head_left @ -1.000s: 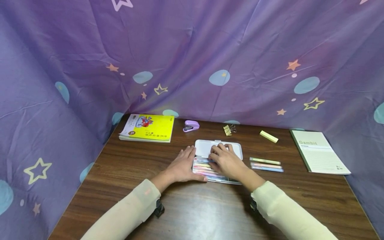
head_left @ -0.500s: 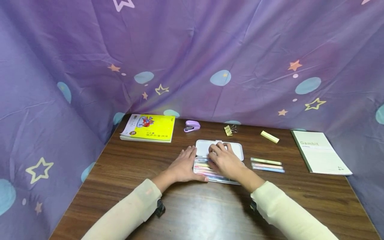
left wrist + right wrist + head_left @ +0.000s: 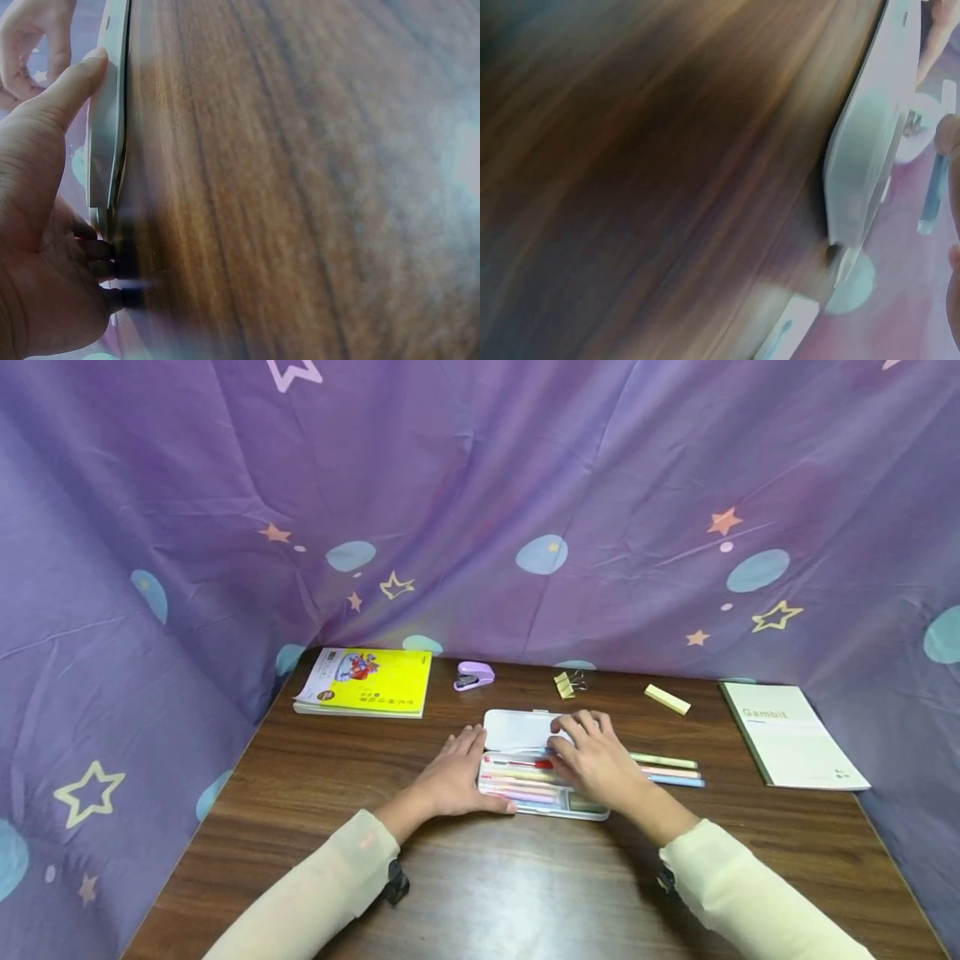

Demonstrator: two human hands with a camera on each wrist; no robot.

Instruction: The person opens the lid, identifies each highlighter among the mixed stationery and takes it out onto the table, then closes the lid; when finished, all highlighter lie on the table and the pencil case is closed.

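one pen [image 3: 934, 195] in right fingers [image 3: 948, 136], now further right over case [image 3: 866, 161]

I am holding a pen [image 3: 935, 193] over the case [image 3: 517, 731], my left hand [image 3: 455, 779] at its nine o'clock. Books [image 3: 386, 689] are lying at ten, a stapler [image 3: 476, 675] at eleven, clips [image 3: 566, 686] at twelve, sticky notes [image 3: 667, 699] at two, loose pens [image 3: 673, 772] then a notebook [image 3: 806, 752] at three.

Stapler [image 3: 482, 672] and notebook [image 3: 797, 743] show a desk [image 3: 517, 893] enclosed by drapes [image 3: 450, 485].
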